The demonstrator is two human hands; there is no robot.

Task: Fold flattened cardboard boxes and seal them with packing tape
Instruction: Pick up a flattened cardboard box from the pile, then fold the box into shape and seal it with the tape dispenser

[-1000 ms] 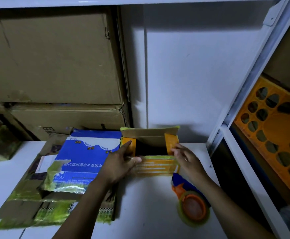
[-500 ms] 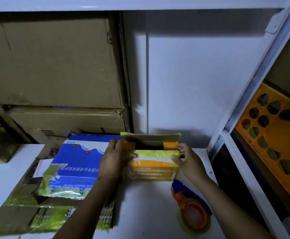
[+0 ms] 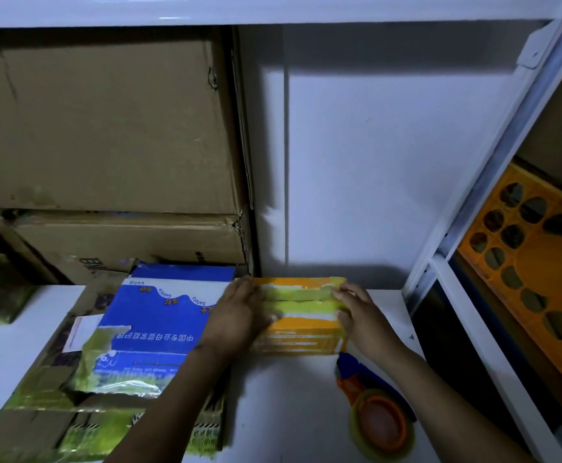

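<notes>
Flaps that stood open a second ago now lie shut on the orange box (image 3: 301, 315), at the back of the table (image 3: 289, 396). Left hand (image 3: 239, 312) flat, pressing the left end; right hand (image 3: 359, 312) clasps the right end. Step: closing flaps. Next, likely: hold the seam, reach the tape dispenser (image 3: 378, 419) nearby.
</notes>
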